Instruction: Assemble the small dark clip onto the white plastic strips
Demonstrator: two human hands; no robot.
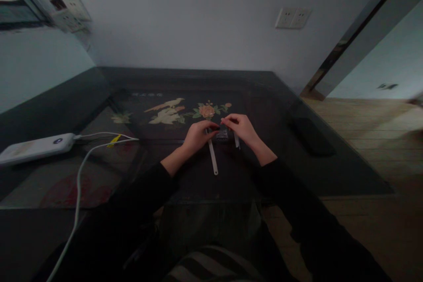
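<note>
From the head view, my left hand (200,135) and right hand (240,128) meet over the dark table (271,110), both pinching a small dark piece (222,134) that sits between them, just in front of the painted bird and flower under the glass. My fingers are curled shut on its two ends; the light is too dim to tell just what the piece is or how firmly I have it. A pale strip (213,157) runs from under my left fingers toward me, lying flat on the table, and a second, shorter strip (237,141) pokes out beneath my right hand. As I judge it, the risk is in the grip: the piece is small and held only by fingertips, so a tug from either side could pull it loose, or twist the long strip where it joins. My sleeves hang close to the strips too, and a careless drag of a forearm might sweep them askew. Off to my left, well apart, a white power bank (36,147) lies with cables (79,176) trailing toward my lap; a knee or elbow catching one could yank the bank along the glass. By count: two hands, one dark piece, two pale strips, one power bank, two cables by the look of it, one yellow tag (114,141) on them, and a dark flat thing (309,135) at my right.
</note>
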